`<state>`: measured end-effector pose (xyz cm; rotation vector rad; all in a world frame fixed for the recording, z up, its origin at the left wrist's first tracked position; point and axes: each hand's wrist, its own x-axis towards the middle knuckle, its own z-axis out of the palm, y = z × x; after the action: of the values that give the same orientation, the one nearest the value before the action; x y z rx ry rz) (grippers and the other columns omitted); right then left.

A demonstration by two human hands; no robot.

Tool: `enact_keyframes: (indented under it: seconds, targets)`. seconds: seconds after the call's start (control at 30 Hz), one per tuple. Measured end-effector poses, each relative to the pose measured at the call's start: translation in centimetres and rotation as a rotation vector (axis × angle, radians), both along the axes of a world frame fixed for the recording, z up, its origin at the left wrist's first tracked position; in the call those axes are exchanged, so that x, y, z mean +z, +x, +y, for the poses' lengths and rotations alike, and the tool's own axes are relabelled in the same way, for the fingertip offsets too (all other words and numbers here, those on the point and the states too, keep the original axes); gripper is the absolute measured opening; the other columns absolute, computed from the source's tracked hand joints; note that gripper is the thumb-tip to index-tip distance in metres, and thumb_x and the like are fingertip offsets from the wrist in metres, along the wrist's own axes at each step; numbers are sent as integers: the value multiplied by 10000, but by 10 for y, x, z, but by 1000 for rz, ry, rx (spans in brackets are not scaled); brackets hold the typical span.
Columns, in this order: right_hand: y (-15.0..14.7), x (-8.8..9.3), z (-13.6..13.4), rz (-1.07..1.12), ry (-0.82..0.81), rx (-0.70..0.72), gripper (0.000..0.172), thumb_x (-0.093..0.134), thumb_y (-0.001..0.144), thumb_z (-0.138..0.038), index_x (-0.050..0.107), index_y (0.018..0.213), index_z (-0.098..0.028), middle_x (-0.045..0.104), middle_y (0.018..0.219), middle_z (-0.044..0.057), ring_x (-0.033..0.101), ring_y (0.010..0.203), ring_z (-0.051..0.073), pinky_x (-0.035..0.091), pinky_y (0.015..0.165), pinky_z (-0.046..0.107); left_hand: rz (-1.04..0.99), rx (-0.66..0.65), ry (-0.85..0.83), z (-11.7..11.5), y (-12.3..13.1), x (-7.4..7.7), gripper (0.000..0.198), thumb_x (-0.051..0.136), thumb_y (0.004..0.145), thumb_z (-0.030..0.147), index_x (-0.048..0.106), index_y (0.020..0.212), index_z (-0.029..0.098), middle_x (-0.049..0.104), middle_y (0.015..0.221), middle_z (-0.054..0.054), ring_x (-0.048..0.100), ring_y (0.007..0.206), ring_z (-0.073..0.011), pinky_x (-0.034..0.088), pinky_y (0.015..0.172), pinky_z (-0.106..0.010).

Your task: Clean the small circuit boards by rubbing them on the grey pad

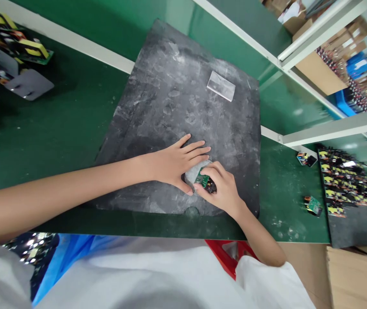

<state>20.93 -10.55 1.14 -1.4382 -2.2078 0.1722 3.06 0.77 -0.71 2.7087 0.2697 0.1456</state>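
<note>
On the dark mat (177, 111), my left hand (178, 164) lies flat with its fingers spread. Its thumb and little finger border a grey round piece (191, 175) on the mat. My right hand (220, 186) grips a small green circuit board (202, 179) with dark components between thumb and fingers, over the right side of the grey piece. Part of the board is hidden by the fingers. A clear rectangular piece (221, 86) rests near the mat's upper right.
Circuit assemblies (32, 48) stand at the upper left of the green table (74, 107). Two small assemblies (313, 206) (306, 159) and a tray of several boards (353, 227) are at the right. White frame bars (334, 127) cross the upper right.
</note>
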Motion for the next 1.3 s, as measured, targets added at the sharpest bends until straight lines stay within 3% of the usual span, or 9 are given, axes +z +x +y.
enact_keyframes:
  seconds: [0.93, 1.3]
  targets:
    - [4, -4, 2, 46, 8, 46, 161, 577, 872, -373, 542, 920, -223, 559, 842, 23, 600, 716, 143, 496, 611, 253, -3, 2, 34, -1, 2, -3, 991, 524, 761, 768, 323, 1489, 125, 221, 1576, -131, 127, 1475, -337, -51, 1179, -519]
    - [3, -1, 0, -11, 20, -12, 157, 541, 896, -370, 537, 927, -217, 581, 838, 27, 609, 695, 139, 479, 585, 240, 16, 14, 57, -1, 2, -2, 984, 503, 790, 754, 286, 1503, 111, 225, 1576, -123, 138, 1475, -326, -45, 1182, -519]
